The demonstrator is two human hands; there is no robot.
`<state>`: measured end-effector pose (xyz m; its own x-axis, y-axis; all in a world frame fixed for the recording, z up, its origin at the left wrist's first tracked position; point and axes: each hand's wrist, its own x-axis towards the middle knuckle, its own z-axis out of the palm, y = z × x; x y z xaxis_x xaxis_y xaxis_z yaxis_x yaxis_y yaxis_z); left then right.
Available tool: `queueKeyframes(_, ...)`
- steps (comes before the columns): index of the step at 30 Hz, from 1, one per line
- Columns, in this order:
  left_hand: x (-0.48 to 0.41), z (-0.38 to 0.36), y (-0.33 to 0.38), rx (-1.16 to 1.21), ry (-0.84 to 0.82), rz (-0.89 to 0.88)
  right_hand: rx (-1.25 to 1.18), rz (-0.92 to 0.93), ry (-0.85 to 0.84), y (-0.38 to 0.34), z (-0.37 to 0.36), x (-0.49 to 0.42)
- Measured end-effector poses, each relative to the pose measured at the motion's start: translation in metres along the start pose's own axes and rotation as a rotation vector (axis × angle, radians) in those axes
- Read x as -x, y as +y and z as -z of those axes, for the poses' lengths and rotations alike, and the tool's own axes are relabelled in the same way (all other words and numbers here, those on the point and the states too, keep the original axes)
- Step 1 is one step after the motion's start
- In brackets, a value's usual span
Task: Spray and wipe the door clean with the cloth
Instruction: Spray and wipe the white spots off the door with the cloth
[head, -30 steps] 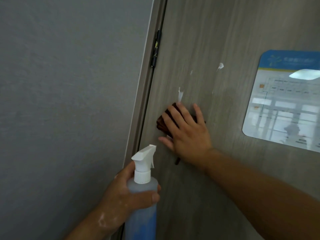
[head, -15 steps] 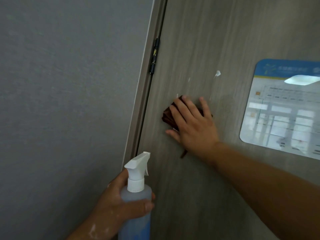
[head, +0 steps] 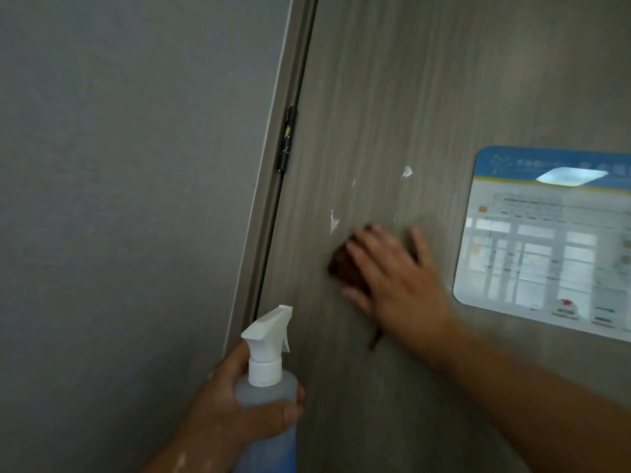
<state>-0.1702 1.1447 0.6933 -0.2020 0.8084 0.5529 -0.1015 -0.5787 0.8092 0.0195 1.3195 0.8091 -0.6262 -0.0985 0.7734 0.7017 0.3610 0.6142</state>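
Door: grey-brown wood-grain door (head: 409,97) fills the middle and right of the view, its hinged edge on the left.
Cloth: dark brown cloth (head: 343,268) lies flat against the door, mostly covered by the right hand. Its left edge shows beside the fingers and a thin end hangs below the palm. It sits just below and to the right of the lower smear.
Right hand: right hand (head: 396,281) presses the cloth onto the door, blurred by motion.
Right fingers: fingers (head: 370,254) are straight and spread wide, pointing up and to the left, laid over the cloth and not curled round it.
Left hand: left hand (head: 235,414) is low in the view, fingers and thumb wrapped round the spray bottle below its neck. Pale wet streaks show on the wrist.
Spray bottle: translucent spray bottle (head: 269,387) with bluish liquid and a white trigger head stands upright near the hinged edge, nozzle aimed up at the door, well apart from the cloth.
Smears: white smears (head: 334,221) mark the door above the cloth, one near the fingertips and one higher to the right.
Hinge: black hinge (head: 286,141) sits between the door and the door frame (head: 269,216).
Sign: glossy sign (head: 546,240) with a blue header is on the door, right of the hand.
Wall: grey wall (head: 119,199) is on the left.
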Motion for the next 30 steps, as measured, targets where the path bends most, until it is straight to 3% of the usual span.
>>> queueKeyframes(4,-0.015,-0.009,0.016,0.034,-0.043,-0.055,-0.005,-0.125,0.001,0.003,0.006,-0.027)
queueKeyframes(11,-0.044,-0.02,0.037,0.003,-0.048,-0.039,0.041,0.259,-0.085,-0.046,-0.007,0.119)
queueKeyframes(23,-0.058,-0.019,0.063,-0.056,-0.093,-0.094,0.054,0.312,0.009,-0.04,-0.007,0.119)
queueKeyframes(30,-0.045,-0.018,0.054,0.081,-0.104,-0.124,0.011,-0.026,-0.01,0.002,-0.005,-0.051)
